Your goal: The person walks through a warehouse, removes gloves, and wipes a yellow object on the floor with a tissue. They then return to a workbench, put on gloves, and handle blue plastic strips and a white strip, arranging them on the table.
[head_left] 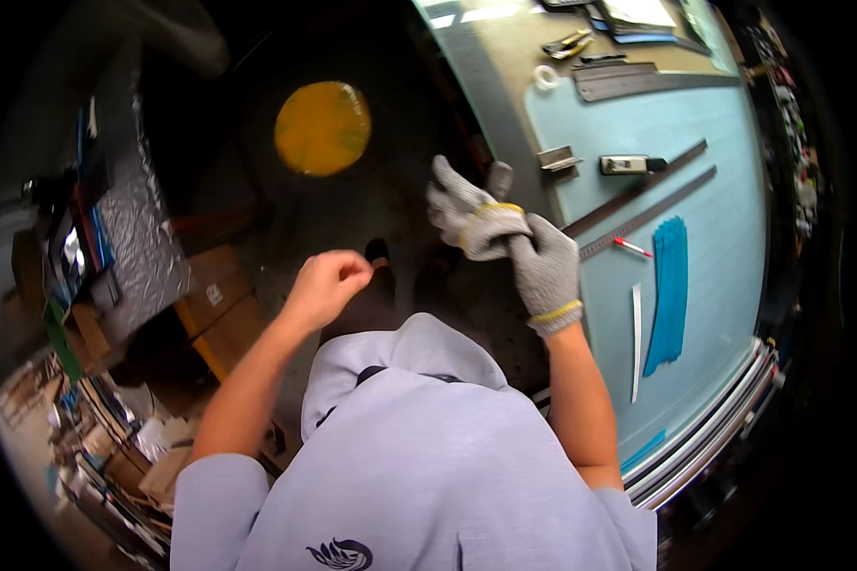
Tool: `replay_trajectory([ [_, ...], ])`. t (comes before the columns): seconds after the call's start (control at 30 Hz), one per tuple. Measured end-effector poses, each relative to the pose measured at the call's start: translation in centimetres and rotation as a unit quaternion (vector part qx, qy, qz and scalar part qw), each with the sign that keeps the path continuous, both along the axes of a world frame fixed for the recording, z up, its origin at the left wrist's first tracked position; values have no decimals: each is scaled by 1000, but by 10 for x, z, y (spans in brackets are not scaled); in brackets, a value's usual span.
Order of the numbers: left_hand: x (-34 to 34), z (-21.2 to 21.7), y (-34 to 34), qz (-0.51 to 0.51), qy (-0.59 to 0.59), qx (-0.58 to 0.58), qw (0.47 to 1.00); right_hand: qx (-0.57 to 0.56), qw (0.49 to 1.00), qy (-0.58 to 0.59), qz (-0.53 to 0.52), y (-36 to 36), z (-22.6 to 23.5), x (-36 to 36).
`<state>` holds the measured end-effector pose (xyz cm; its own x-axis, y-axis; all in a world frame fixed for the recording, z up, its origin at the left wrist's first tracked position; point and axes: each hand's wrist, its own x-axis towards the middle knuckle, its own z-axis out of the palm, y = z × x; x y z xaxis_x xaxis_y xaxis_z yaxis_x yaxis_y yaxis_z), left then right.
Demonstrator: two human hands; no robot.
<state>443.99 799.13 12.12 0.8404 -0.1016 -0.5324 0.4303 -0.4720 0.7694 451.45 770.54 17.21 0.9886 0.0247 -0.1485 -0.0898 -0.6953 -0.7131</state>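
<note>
A grey knitted work glove with a yellow cuff covers my right hand (550,276), whose fingers are closed on a second glove (471,209). That loose glove is also grey knit with a yellow edge, and its fingers stick out to the upper left, beside the table edge. My left hand (328,285) is bare and hangs apart from the gloves, in front of my body. Its fingers curl inward in a loose fist, slightly blurred, and nothing shows in them.
At right stands a glass-topped table (724,247) with a blue strip (669,295), a red-and-white pen (632,247), a steel ruler (647,214) and a box cutter (568,45). A yellow disc (323,128) marks the dark floor. Cardboard boxes (224,305) stand at left.
</note>
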Motion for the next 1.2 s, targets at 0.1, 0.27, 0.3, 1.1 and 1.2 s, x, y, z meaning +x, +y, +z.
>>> replay_trajectory([
  [0.1, -52, -8, 43, -98, 178, 50, 978, -30, 998, 46, 9, -25, -11, -18],
  [0.27, -86, -5, 52, -81, 287, -42, 954, -43, 996, 78, 8, -42, -21, -40],
  [0.3, -91, -12, 56, -57, 281, -20, 958, -42, 995, 96, 2, -42, -17, -41],
  [1.1, 19, -86, -125, -352, 140, -51, 924, 25, 997, 65, -19, -70, -28, -58],
  [1.2, 19, -83, -127, -407, 54, -9, 912, 42, 997, 62, -22, -69, -35, -58],
])
